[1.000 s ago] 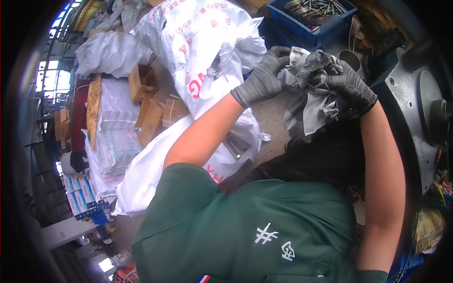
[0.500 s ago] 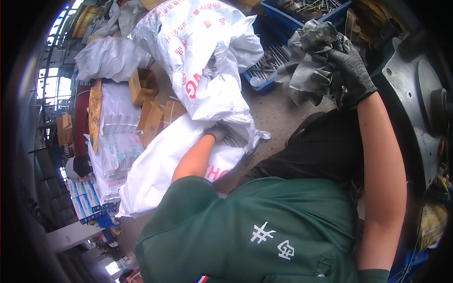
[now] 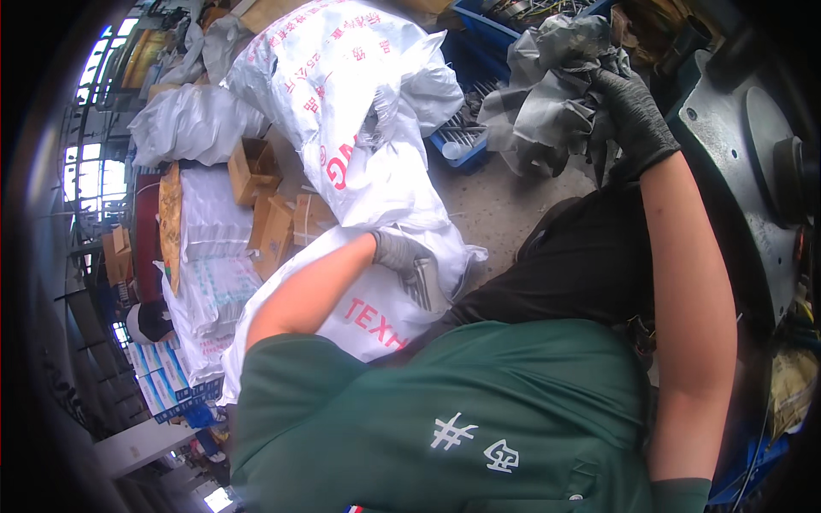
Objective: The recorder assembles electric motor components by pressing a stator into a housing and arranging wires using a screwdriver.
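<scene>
My left hand [image 3: 396, 254], in a grey glove, is at the mouth of a white woven sack [image 3: 342, 295] with red print. Its fingers are closed around silvery, elongated pieces [image 3: 430, 287] whose exact kind I cannot make out. On the right my other gloved hand, my right hand [image 3: 631, 111], is raised and closed on a crumpled grey sheet [image 3: 540, 107], paper or film. The sheet hangs in loose folds beside the fingers. A second white sack [image 3: 359, 103], bulky and creased, lies just beyond my left hand.
Blue bins [image 3: 466, 158] at the back hold metal rods and loose parts. Cardboard boxes [image 3: 254, 169] and stacked white sacks [image 3: 209, 248] stand to the left. A grey metal machine [image 3: 753, 205] is close by my right arm. My dark trousers [image 3: 547, 265] show below.
My left hand has come up out of the sack and now shows with silvery pieces in its grip. The right hand and grey sheet have shifted slightly left and up.
</scene>
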